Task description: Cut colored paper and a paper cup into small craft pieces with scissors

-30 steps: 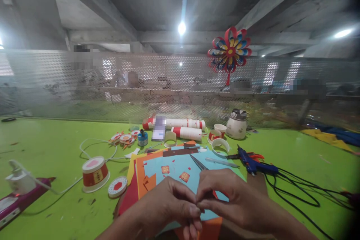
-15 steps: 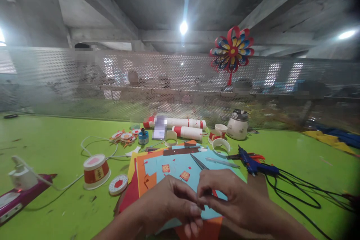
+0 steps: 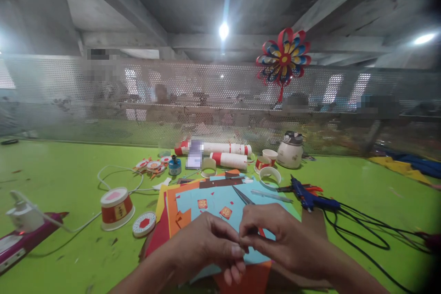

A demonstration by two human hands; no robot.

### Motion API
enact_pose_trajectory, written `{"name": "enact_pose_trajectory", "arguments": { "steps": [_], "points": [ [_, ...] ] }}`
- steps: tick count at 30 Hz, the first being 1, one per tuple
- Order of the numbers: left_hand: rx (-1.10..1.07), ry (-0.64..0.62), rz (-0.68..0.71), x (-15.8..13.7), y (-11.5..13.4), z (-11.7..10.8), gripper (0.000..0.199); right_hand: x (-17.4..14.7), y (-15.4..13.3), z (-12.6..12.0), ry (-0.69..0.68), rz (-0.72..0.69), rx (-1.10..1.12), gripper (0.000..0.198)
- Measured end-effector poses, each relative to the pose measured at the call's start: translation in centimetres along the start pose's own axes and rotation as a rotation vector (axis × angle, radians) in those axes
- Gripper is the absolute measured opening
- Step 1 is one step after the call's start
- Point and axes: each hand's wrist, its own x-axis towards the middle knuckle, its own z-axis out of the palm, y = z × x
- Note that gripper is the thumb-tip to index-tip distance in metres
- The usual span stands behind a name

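Observation:
My left hand (image 3: 210,248) and my right hand (image 3: 272,232) meet fingertip to fingertip above a stack of coloured paper. Both are closed in a pinch; whatever lies between the fingers is too small or hidden to make out. Beneath them is a light blue sheet (image 3: 196,193), with orange, yellow and red sheets under it. Two small red-and-gold printed squares, one a patterned square (image 3: 202,203) and the other a tilted square (image 3: 225,212), lie on the blue sheet among red scraps. Scissors (image 3: 243,194) point away from my right hand, which covers part of them.
A blue glue gun (image 3: 310,198) with black cords lies at right. At left stand an upturned red-and-white paper cup (image 3: 117,209), a round white disc (image 3: 144,224) and a purple power strip (image 3: 32,236). Behind are stacked cups (image 3: 229,161), a phone (image 3: 195,156) and a bottle (image 3: 290,150).
My hands keep almost the same pinched pose, fingertips together. The whole view has shifted slightly; the things on the table stay in place.

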Motion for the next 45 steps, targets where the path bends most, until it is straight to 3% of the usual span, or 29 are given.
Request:
{"name": "enact_pose_trajectory", "arguments": {
  "steps": [16,45],
  "points": [
    [0.066,-0.055,-0.084,-0.4,1.2,-0.6,0.012,0.3,0.8,-1.3,-0.096,-0.025,0.199,0.010],
    [0.011,-0.094,-0.144,-0.4,1.0,-0.5,0.012,0.5,1.0,-0.9,-0.128,-0.111,0.135,0.013]
  ]
}}
